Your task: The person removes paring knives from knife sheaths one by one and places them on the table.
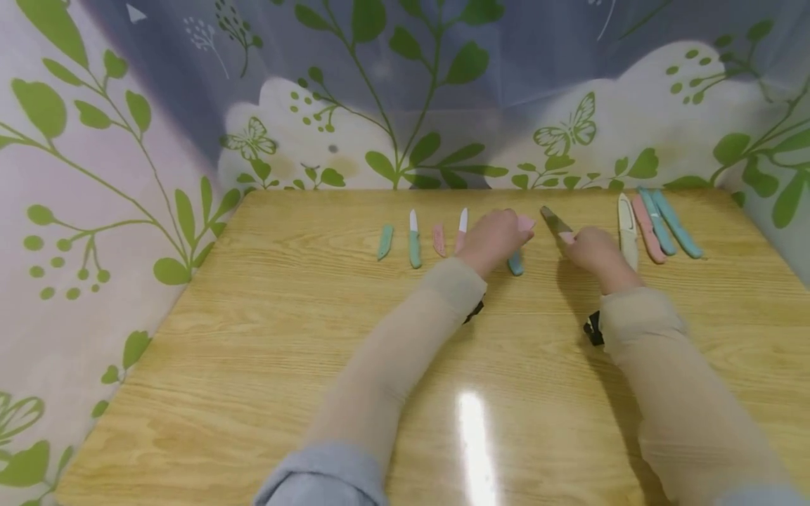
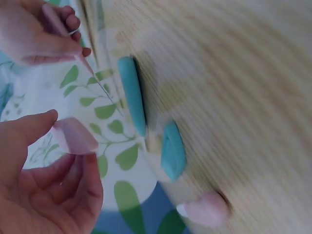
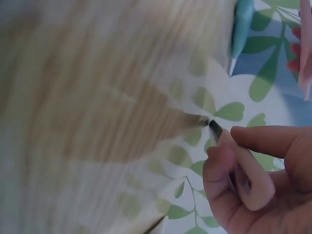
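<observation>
My left hand [image 1: 496,239] pinches a small pale pink sheath [image 2: 75,136] between thumb and fingers, above the table. To its right, my right hand [image 1: 598,256] grips a knife by its pink handle [image 3: 256,187]. The knife's bare blade [image 1: 555,221] points up and left, towards the back of the table; the two pieces are apart. Below the left hand lies a blue knife handle [image 1: 515,263], partly covered by that hand. Just left of the hand lies a pink knife [image 1: 463,226] with a white blade, its handle partly hidden.
Further left on the wooden table [image 1: 253,316] lie a pink sheath [image 1: 439,239], a green knife [image 1: 414,246] and a green sheath [image 1: 384,242]. At the right lie a cream slotted piece [image 1: 626,221], a pink-handled piece [image 1: 648,232] and two blue ones [image 1: 677,225]. Patterned fabric hangs behind.
</observation>
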The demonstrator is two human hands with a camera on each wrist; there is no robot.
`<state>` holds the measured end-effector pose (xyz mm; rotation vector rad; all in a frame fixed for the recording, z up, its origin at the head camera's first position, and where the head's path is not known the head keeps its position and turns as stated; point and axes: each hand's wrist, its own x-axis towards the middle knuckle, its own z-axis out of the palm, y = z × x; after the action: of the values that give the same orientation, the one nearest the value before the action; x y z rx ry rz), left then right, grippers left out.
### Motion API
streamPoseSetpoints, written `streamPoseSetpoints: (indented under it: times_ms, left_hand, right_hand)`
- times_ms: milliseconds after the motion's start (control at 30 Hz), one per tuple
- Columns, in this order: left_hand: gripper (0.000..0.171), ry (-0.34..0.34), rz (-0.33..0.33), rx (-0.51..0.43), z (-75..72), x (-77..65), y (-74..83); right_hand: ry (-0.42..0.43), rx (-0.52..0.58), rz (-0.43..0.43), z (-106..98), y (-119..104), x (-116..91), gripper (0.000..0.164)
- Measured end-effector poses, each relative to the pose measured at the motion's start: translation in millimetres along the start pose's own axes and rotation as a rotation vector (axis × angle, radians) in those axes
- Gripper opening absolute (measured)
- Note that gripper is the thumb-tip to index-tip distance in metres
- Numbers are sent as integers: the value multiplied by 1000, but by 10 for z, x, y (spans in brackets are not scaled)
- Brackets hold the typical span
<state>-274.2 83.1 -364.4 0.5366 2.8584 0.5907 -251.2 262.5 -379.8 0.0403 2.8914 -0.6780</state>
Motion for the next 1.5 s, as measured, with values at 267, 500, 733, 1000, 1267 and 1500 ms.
streamPoseSetpoints:
  times_ms: [267,500,733,1000,1267,1500]
  left_hand:
    - [27,56,-91,19,75,247,174]
    - [21,84,-183,97,181,411,336]
    - [19,85,-274,144,313,447,461]
    - [20,48,-320,190,400,497,507]
    - [24,31,-349,217,410,542,492]
    - [23,26,-362,212,407,522,518]
  right_hand:
    - [-31,-80,17,3,-84,76,33]
    - [-40,-133,-12,10,-107,66,36]
    - [-33,-128,-26,24,-145,32,33]
    - [-61,-118,-16,-14,-145,15,31]
    - [-52,-111,-2,-6,-139,24,33]
    - [-46,-160,29,-30,-181,0,39]
